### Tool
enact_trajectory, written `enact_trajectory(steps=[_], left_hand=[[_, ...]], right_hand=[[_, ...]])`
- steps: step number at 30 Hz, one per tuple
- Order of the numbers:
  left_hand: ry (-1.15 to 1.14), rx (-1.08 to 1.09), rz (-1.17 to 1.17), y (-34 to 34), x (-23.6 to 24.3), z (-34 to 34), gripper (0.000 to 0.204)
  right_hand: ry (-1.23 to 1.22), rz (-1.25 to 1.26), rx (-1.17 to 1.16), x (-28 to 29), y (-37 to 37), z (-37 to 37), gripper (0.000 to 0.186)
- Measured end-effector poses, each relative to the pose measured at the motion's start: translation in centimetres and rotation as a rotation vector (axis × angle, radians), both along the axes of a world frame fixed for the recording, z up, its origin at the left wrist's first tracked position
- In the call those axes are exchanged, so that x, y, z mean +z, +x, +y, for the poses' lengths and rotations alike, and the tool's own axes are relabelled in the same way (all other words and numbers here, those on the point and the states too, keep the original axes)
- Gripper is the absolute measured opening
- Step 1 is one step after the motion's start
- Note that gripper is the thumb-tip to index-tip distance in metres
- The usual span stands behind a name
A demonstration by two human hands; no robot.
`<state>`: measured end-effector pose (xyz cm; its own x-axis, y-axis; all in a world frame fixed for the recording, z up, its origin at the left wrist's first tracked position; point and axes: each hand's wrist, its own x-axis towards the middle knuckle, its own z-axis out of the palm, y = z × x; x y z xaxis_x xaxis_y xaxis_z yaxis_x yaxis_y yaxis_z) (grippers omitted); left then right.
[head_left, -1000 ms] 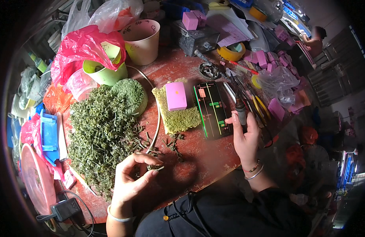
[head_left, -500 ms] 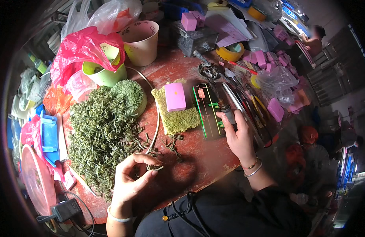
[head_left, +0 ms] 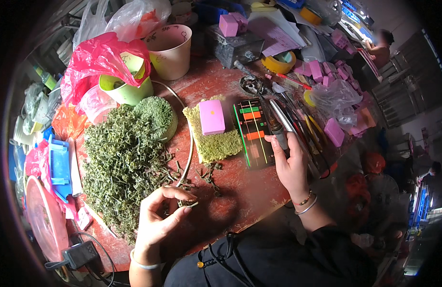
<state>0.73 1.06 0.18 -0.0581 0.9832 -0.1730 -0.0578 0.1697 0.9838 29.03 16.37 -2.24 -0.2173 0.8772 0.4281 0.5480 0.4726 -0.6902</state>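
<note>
Near the table's front, my left hand (head_left: 166, 208) pinches a small bent greenish piece (head_left: 187, 203) between thumb and fingers. My right hand (head_left: 292, 160) is closed around a dark pen-shaped tool (head_left: 275, 128), its narrow end pointing away from me. The thumb tip overlaps the right edge of a phone (head_left: 253, 136) with a lit screen; whether it touches the glass I cannot tell. Left of the phone lies a yellow-green rough pad (head_left: 218, 146) with a pink block (head_left: 212, 117) on it. A heap of small dark green angular pieces (head_left: 120, 167) spreads beyond my left hand.
A round pale-green grainy mound (head_left: 156, 117) adjoins the heap. Farther back stand a green cup (head_left: 127, 91) and a white bucket (head_left: 172, 55). A white cable (head_left: 191, 143) crosses the table. Slender tools (head_left: 305, 134), yellow tape (head_left: 278, 63) and pink blocks crowd the right. Another person sits far right.
The phone's screen shows different content, with larger orange and green bars. My right hand and its tool have shifted very slightly. My left hand stays in place with its piece.
</note>
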Motion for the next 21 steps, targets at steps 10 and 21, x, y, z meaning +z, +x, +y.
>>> enact_trajectory(steps=[10, 21], left_hand=[[0.058, 0.031, -0.047, 0.2, -0.54, 0.01, 0.02], [0.069, 0.02, -0.032, 0.15, -0.7, 0.0, 0.02]], right_hand=[[-0.025, 0.008, -0.004, 0.28, -0.13, -0.15, 0.016], [-0.034, 0.009, -0.005, 0.33, -0.16, -0.22, 0.016]])
